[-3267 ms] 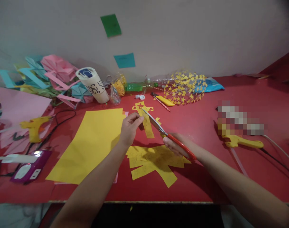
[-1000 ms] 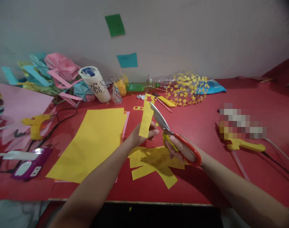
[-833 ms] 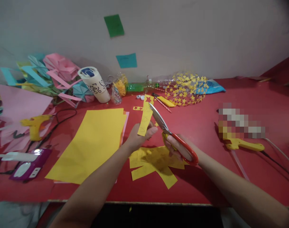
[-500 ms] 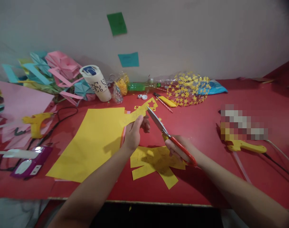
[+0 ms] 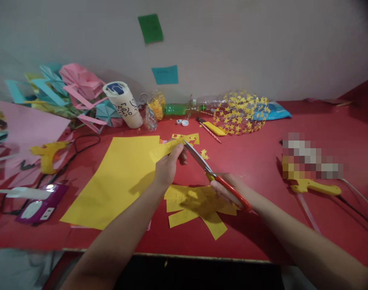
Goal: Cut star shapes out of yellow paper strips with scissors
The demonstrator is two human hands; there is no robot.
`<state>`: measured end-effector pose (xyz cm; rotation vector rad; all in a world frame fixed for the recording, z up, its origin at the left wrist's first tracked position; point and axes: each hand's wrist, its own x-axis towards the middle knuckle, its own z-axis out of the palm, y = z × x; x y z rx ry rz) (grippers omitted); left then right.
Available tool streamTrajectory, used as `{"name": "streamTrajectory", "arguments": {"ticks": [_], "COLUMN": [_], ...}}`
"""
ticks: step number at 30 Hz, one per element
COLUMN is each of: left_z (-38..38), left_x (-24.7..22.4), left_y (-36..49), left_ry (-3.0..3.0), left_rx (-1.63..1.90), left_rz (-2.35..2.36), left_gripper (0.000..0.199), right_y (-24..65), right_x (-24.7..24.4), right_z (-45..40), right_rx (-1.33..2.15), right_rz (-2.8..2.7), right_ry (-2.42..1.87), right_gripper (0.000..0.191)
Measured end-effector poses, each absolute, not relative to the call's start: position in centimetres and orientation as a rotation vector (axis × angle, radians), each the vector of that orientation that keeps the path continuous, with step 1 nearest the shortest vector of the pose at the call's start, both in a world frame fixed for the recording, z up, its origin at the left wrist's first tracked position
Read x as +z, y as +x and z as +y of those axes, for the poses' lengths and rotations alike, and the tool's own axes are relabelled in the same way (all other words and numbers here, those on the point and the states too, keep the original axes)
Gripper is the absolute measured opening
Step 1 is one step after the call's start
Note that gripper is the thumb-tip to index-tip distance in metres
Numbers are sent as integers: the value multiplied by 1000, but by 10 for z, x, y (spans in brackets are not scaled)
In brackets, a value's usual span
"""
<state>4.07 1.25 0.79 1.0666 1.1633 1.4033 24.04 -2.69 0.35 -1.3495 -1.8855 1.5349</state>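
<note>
My left hand [image 5: 168, 164] pinches a yellow paper strip [image 5: 162, 151] that has faint drawn lines. My right hand [image 5: 224, 188] is wrapped round red-handled scissors [image 5: 198, 155], whose blade tips meet the strip's right end just past my left fingertips. Behind that end, yellow paper scraps with star-shaped holes [image 5: 196, 139] lie on the table. Small yellow cut-out stars [image 5: 204, 154] rest to the right of my left hand. Below both hands, several more yellow strips [image 5: 198, 201] overlap in a fan. A large yellow sheet [image 5: 117, 177] lies left of my left hand, partly behind my forearm.
Yellow glue guns lie at left [image 5: 49, 155] and right [image 5: 312, 187], with cords. A purple power socket [image 5: 41, 203] sits front left. Along the wall stand folded paper shapes [image 5: 81, 82], a white cup [image 5: 123, 104], a green bottle [image 5: 174, 108], a star-covered clear bottle [image 5: 241, 112] and a yellow cutter [image 5: 215, 128].
The scissor tips have come against the strip. Its far end with the star-shaped hole no longer sticks out past my left hand. Both hands have shifted only slightly.
</note>
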Motion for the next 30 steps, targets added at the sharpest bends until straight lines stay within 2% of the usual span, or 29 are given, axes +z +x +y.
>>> {"name": "streamTrajectory", "arguments": {"ticks": [17,30], "left_z": [13,16], "left_x": [10,12], "left_y": [39,37], "left_ry": [1020,1019], "left_rx": [1374,1335], "left_rz": [1222,1223], "left_gripper": [30,30], "right_y": [243,243], "right_x": [13,7], "right_z": [-26,-23], "right_rx": [1502,1558], "right_rz": [-1931,-1848], "right_ry": [-1311,-1486], "right_gripper": [55,59]}}
